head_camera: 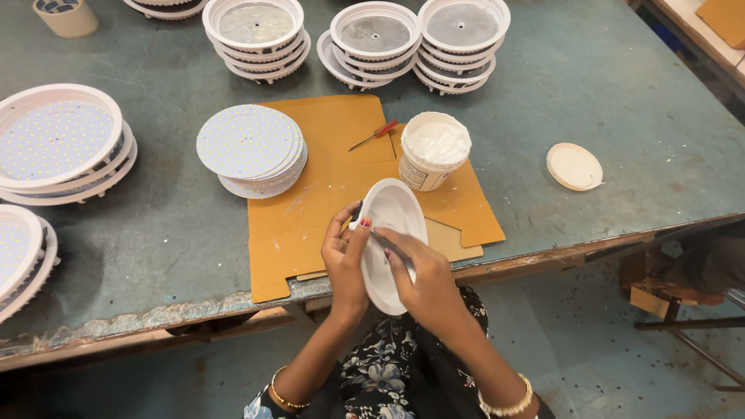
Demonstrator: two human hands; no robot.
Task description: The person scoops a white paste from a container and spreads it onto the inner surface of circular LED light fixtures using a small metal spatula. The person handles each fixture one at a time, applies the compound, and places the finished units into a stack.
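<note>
My left hand (346,260) grips the left rim of a white round lamp housing (392,221), tilted up over the table's front edge. My right hand (419,279) holds a thin brush-like tool (386,241) against the housing's inner face. Just beyond stands an open white tub of white paste (433,151). A stack of round LED boards (250,147) lies to the left on a brown cardboard sheet (334,186), with a small red-handled screwdriver (374,134) beside the tub.
Stacks of white housings stand at the back (256,35) (372,43) (459,39) and at the left (58,143) (19,260). The tub's lid (574,166) lies to the right on the grey-green table (605,93). A tape roll (66,14) sits far left.
</note>
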